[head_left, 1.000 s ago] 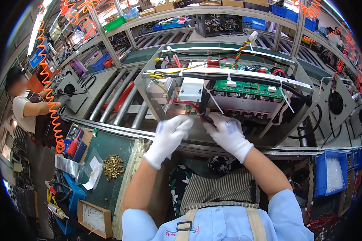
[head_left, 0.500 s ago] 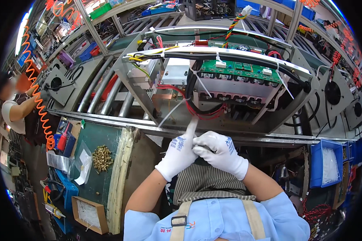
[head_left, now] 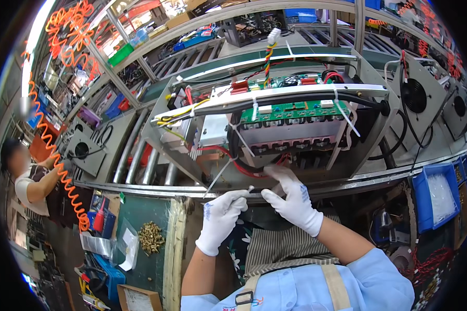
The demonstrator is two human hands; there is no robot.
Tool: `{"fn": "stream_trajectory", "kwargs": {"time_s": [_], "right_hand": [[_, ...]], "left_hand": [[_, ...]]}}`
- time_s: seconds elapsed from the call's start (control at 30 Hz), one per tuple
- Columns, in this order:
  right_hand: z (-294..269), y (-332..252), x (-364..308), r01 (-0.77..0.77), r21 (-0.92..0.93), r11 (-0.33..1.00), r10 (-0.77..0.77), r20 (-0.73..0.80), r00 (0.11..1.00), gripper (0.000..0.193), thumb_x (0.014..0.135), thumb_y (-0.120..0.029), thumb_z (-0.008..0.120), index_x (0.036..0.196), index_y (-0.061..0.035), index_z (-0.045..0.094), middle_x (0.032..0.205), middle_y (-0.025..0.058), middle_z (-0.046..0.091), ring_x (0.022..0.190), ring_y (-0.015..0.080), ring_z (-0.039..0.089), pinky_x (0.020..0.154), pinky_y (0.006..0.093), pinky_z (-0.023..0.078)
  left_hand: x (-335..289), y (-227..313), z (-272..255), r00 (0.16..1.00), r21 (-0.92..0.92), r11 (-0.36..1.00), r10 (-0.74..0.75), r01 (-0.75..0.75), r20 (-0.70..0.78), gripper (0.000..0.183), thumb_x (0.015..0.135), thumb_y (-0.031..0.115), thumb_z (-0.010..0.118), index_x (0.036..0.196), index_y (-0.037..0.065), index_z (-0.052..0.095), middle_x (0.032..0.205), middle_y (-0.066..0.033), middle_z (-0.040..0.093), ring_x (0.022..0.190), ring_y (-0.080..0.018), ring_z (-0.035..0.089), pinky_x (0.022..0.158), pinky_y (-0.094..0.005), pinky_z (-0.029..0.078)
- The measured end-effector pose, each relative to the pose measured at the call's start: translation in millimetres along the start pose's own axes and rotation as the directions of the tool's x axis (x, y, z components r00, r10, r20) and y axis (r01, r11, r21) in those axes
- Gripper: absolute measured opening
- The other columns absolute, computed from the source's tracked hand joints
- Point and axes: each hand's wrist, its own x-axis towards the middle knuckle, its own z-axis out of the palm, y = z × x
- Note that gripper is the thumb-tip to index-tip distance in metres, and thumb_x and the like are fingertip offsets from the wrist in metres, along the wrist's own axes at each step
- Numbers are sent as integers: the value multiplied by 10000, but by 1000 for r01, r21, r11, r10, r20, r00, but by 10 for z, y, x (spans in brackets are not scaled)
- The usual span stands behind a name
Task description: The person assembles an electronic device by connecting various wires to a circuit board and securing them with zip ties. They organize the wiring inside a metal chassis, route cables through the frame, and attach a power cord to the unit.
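Observation:
In front of me stands an open grey metal chassis (head_left: pixel 163 147) with a green circuit board (head_left: pixel 290 116), black cables (head_left: pixel 306 97) along its front rail and red wires (head_left: pixel 216 149) low inside. White cable ties (head_left: pixel 219 177) stick out from the cables. Both hands wear white gloves. My left hand (head_left: pixel 219 218), just off the chassis's front edge, is pinched; a small pale tip shows at its fingertips, too small to name. My right hand (head_left: pixel 294 201) has thumb and fingers apart, with nothing seen between them. Its upper fingers are motion-blurred near the chassis's lower edge.
A pile of brass-coloured fasteners (head_left: pixel 151 238) lies on the green bench at left, near a cardboard box (head_left: pixel 140 299). At right hangs a blue bin (head_left: pixel 424 199) of white ties. Metal rollers (head_left: pixel 149 166) flank the chassis. An orange coiled hose (head_left: pixel 62 179) hangs left, near another person (head_left: pixel 33 189).
My hands were together below the red wires, the left index finger pointing up at them. Now they are apart, the left lower and pinched, the right spread. The view has shifted.

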Motion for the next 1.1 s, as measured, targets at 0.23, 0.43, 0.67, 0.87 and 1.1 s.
{"fn": "stream_trajectory", "kwargs": {"time_s": [0.23, 0.43, 0.67, 0.87, 1.1], "right_hand": [[-3, 400, 582, 205, -484, 851, 27, 429, 903, 468, 970, -434, 503, 1277, -80, 501, 1310, 198, 540, 1116, 361, 601, 842, 501, 493], [-32, 347, 702, 287, -598, 748, -45, 386, 921, 292, 952, -299, 543, 1158, -94, 566, 944, 159, 671, 881, 343, 669, 712, 471, 524], [91, 244, 673, 180, -691, 700, 118, 360, 926, 405, 917, -287, 576, 1276, -107, 517, 1143, 174, 627, 995, 352, 641, 770, 490, 515], [176, 143, 516, 129, -371, 920, -63, 184, 981, 457, 976, -287, 493, 1342, -14, 481, 998, 194, 679, 840, 288, 697, 740, 403, 539], [431, 148, 680, -477, 324, 817, 441, 180, 879, 312, 990, -230, 522, 1131, 29, 625, 893, 119, 701, 647, 168, 696, 494, 254, 518]], "left_hand": [[613, -303, 86, 859, 534, 766, 494, -357, -135, 389, 816, 0, 659, 1176, 144, 687, 868, -132, 656, 778, -322, 658, 683, -388, 531], [731, -422, 49, 875, 428, 843, 440, -326, -201, 361, 801, -5, 673, 1136, 127, 701, 953, -130, 691, 842, -313, 683, 724, -371, 546], [280, -451, -166, 973, 515, 851, 24, 101, -230, 307, 857, 73, 638, 1158, 33, 685, 974, -175, 705, 829, -283, 700, 750, -311, 536], [652, -790, -92, 988, 440, 898, 65, 5, -143, 358, 794, 89, 613, 1147, 57, 657, 907, -147, 713, 808, -249, 689, 712, -357, 524], [819, -826, 70, 991, 111, 993, -32, 47, -130, 268, 809, 141, 575, 1064, 80, 632, 802, -153, 674, 742, -325, 656, 703, -410, 519]]}}
